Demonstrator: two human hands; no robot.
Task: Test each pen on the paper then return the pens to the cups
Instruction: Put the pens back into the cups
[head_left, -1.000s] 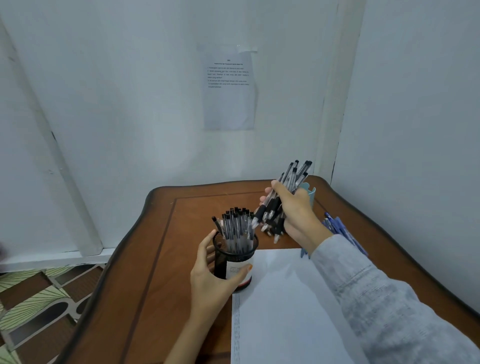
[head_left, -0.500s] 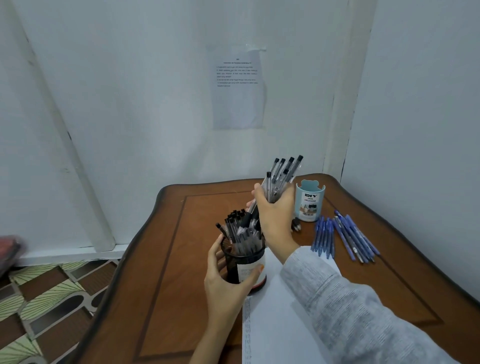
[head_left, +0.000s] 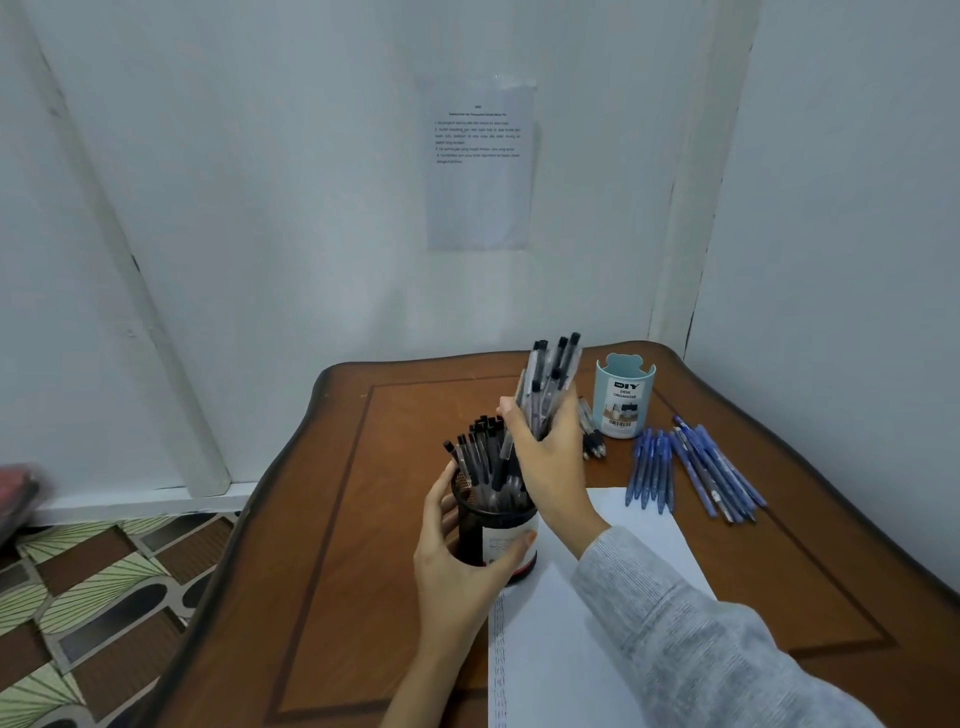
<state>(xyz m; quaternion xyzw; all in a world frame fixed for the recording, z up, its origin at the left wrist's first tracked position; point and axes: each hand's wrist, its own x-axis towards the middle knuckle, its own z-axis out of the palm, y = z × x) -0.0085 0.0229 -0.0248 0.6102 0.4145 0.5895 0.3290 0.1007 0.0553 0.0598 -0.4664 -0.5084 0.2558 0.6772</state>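
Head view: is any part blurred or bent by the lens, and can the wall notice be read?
In the head view the notice is too soft to read, yet the blue cup label reads DIY Desk Organizer; the pens in the right hand are smeared; a red thing at the left edge is blurred; the white wall strip leans, likely wide-angle distortion; light is even, without glare.

Blue cup (head_left: 625, 396), right of centre: white label reads "DIY" in bold black, with "DESK ORGANIZER" beneath. Barcode below it, digits too small to read.
Wall sheet (head_left: 480, 166), top centre: heading plus several printed lines, illegible.
Black cup (head_left: 496, 522), centre: white label, print blurred, unreadable.
Paper (head_left: 561, 649), lower centre: column of small marks along left edge, unreadable.
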